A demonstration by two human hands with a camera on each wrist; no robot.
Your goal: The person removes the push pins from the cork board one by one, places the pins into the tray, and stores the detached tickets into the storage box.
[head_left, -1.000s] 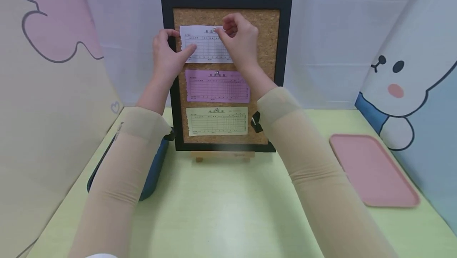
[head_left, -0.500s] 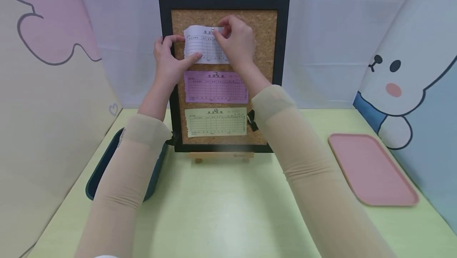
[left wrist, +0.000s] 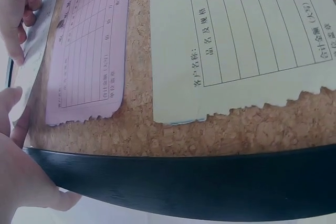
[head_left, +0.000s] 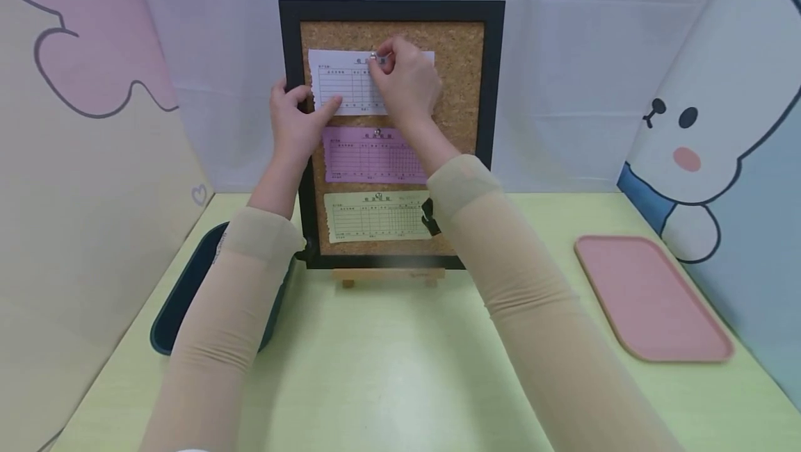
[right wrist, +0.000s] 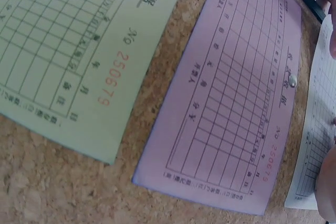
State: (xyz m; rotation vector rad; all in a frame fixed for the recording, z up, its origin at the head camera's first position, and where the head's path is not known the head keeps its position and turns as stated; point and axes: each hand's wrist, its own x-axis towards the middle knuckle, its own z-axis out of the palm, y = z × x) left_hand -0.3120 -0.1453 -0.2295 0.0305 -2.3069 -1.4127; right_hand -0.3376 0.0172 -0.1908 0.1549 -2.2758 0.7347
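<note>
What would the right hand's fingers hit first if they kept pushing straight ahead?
Probably the pin at the top of the white slip, then the cork board behind; the right hand looks already on it.

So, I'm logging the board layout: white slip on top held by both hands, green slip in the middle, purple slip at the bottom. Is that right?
Not quite. The order of the lower two is swapped: the purple slip is in the middle and the green slip at the bottom, as the head view shows. The white slip is on top, with the left hand and right hand on it.
</note>
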